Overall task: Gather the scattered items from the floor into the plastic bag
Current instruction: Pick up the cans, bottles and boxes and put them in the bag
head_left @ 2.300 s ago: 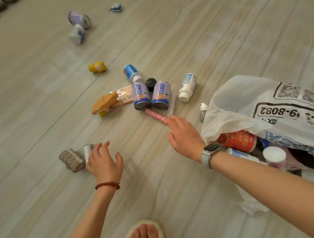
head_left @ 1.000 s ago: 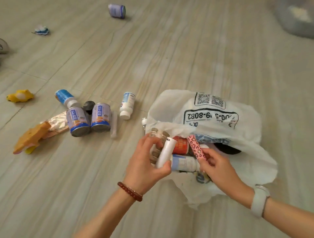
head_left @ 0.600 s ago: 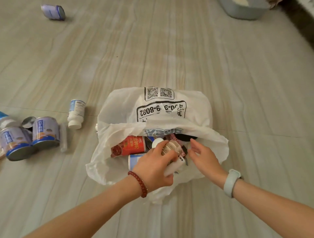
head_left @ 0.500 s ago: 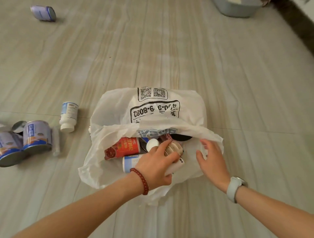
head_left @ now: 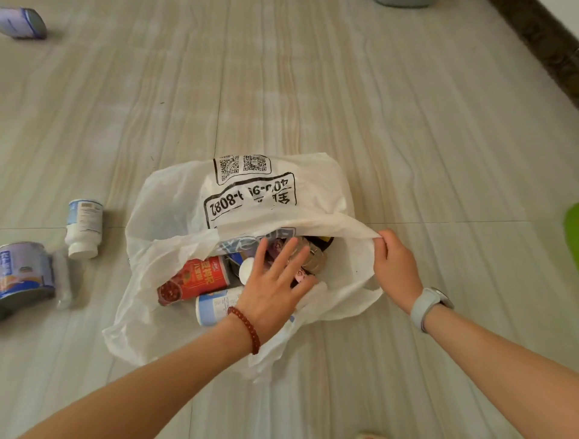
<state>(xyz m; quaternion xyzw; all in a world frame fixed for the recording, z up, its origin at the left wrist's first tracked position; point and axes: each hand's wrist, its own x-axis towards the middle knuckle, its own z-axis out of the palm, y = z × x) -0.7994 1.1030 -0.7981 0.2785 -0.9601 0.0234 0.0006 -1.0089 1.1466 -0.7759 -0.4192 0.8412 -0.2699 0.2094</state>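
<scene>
A white plastic bag [head_left: 175, 216] with black print lies open on the floor. Inside it I see a red can [head_left: 194, 279], a white and blue bottle [head_left: 216, 305] and several other items, partly hidden. My left hand [head_left: 275, 282] hovers over the bag's mouth with fingers spread and holds nothing. My right hand [head_left: 394, 263] pinches the bag's upper rim at the right and lifts it. On the floor to the left lie a white bottle [head_left: 84, 230], a blue and white can [head_left: 23, 274] and a clear tube [head_left: 62, 282].
Another can [head_left: 23, 23] lies at the far upper left. A grey basin's edge [head_left: 404, 2] shows at the top, a dark skirting strip [head_left: 545, 47] at the upper right, and a green thing [head_left: 571, 228] at the right edge.
My left hand has let go of the items into the bag and spread its fingers. My right hand has dropped the pink strip and taken hold of the bag's rim.
</scene>
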